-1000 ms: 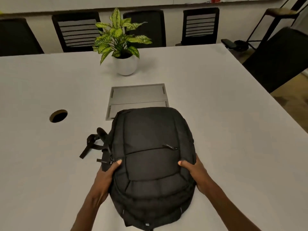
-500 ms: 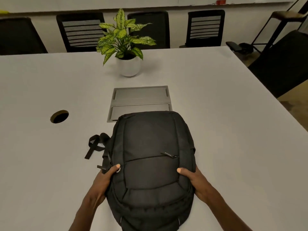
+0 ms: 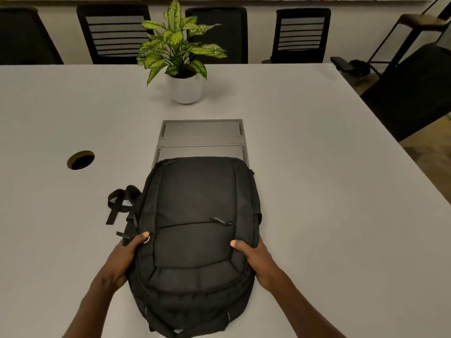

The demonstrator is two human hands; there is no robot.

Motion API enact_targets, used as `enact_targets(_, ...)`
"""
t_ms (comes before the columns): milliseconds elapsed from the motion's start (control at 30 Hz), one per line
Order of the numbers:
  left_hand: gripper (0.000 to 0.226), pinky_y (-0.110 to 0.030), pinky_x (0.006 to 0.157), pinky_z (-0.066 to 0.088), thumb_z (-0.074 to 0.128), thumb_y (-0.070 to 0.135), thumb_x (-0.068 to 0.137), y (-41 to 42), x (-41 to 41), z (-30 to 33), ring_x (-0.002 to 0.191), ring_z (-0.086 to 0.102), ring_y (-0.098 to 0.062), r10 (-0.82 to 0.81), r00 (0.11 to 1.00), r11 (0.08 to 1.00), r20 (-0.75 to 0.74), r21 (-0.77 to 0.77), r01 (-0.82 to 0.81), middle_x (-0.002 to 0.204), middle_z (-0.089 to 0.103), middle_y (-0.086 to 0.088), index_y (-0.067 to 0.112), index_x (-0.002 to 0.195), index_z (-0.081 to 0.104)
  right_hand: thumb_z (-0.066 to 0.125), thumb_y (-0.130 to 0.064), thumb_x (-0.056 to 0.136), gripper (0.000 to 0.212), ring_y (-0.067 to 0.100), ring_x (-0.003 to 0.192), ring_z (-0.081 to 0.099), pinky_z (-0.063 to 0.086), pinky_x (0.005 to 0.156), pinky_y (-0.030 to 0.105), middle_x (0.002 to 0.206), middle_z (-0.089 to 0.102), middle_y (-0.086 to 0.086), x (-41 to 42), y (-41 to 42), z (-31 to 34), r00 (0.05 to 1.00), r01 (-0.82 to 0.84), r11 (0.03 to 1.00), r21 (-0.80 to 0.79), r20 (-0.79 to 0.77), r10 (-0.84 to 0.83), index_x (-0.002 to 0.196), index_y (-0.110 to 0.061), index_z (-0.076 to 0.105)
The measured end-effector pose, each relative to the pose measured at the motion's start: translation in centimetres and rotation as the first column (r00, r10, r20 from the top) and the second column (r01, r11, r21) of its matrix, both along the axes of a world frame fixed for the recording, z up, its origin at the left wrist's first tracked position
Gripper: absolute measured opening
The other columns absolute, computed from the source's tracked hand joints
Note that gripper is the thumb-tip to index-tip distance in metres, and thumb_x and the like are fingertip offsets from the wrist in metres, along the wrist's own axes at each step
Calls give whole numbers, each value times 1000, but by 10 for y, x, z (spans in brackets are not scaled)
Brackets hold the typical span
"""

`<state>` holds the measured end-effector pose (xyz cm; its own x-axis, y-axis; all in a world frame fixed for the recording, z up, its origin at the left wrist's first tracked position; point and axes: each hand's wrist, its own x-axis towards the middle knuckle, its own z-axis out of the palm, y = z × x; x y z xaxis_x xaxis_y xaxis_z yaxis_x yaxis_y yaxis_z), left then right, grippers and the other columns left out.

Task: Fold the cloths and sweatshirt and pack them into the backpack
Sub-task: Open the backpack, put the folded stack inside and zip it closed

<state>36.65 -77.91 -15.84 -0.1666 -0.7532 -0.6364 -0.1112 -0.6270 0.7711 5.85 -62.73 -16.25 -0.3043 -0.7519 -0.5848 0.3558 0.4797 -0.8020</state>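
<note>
A black backpack (image 3: 197,230) lies flat on the white table (image 3: 329,203), close to the near edge and about halfway between the left and right edges. Its front faces up, and its zips look closed (no cloths or sweatshirt can be seen).

The left hand (image 3: 124,258) grips the left side of the bag, with the thumb on top and the other fingers tucked under the side. The right hand (image 3: 256,257) grips the right side the same way, thumb on top.

A black strap (image 3: 119,203) pokes out from the bag's left side and rests on the table.

The far end of the bag covers part of a grey flap panel (image 3: 202,137) set in the middle of the table. Past that, near the far edge, stands a leafy plant (image 3: 178,45) in a white pot (image 3: 186,87). A round hole (image 3: 80,159) sits toward the left edge. Black chairs (image 3: 114,32) line the far edge.
</note>
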Motion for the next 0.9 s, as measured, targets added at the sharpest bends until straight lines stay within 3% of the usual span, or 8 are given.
enact_targets(133, 66, -48, 96, 52, 83, 51, 63, 8, 1, -5, 103, 68, -30, 62, 997, 995, 45, -85, -58, 110, 73, -7, 20, 118, 66, 82, -38, 73, 68, 8, 106, 59, 50, 92, 28, 113, 59, -18, -3, -5, 3, 998, -46, 999, 27, -48, 48, 127, -43, 42)
enact_targets(300, 50, -42, 95, 51, 72, 48, 80, 20, -7, 6, 103, 65, -26, 35, 993, 984, 112, -175, -15, 110, 69, -3, 21, 122, 63, 79, -37, 78, 66, 12, 107, 58, 49, 98, 32, 118, 58, -11, 0, 3, 7, 992, -29, 998, 51, -118, 35, 132, -40, 42)
enact_targets(400, 62, -42, 95, 50, 62, 61, 82, 28, -8, 13, 104, 63, -27, 10, 974, 965, 225, -258, 50, 110, 68, -4, 16, 125, 61, 77, -40, 80, 65, 17, 108, 56, 49, 97, 37, 133, 55, -2, 2, 7, 19, 988, -61, 995, 84, -134, 72, 134, -36, 41)
enact_targets(500, 91, -47, 101, 46, 56, 77, 74, 40, -13, 15, 115, 57, -37, 73, 913, 969, 401, -247, 31, 126, 60, -15, 8, 133, 48, 73, -47, 82, 81, 26, 118, 53, 46, 92, 39, 142, 49, 4, 3, 11, 32, 974, -103, 981, 167, -182, 133, 147, -24, 31)
enact_targets(600, 93, -52, 99, 46, 48, 81, 76, 57, -17, 24, 118, 54, -41, 104, 844, 905, 526, -402, 139, 127, 56, -19, 8, 133, 42, 68, -53, 83, 90, 29, 127, 49, 45, 100, 37, 147, 44, 7, 5, 18, 41, 916, -170, 961, 220, -325, 236, 150, -17, 20)
enact_targets(667, 93, -58, 98, 45, 45, 81, 74, 67, -20, 31, 121, 50, -41, 88, 780, 848, 620, -457, 267, 130, 50, -20, 12, 136, 37, 64, -61, 80, 97, 30, 129, 48, 42, 108, 42, 149, 42, 9, 5, 26, 48, 826, -239, 947, 213, -468, 314, 151, -19, 13)
enact_targets(733, 81, -57, 106, 39, 51, 63, 86, 78, -24, 38, 133, 37, -39, 75, 689, 775, 721, -477, 414, 144, 38, -19, 13, 145, 27, 57, -70, 76, 104, 34, 132, 44, 39, 109, 47, 151, 38, 14, 4, 30, 52, 691, -280, 931, 234, -624, 365, 154, -20, 7)
enact_targets(900, 74, -48, 118, 20, 48, 48, 96, 102, -36, 66, 149, 9, -32, 62, 611, 616, 789, -512, 599, 162, 13, -13, 14, 154, 18, 42, -63, 92, 88, 35, 146, 19, 22, 119, 49, 159, 18, 16, 7, 46, 78, 146, -328, 907, 264, -935, 324, 155, -13, 7)
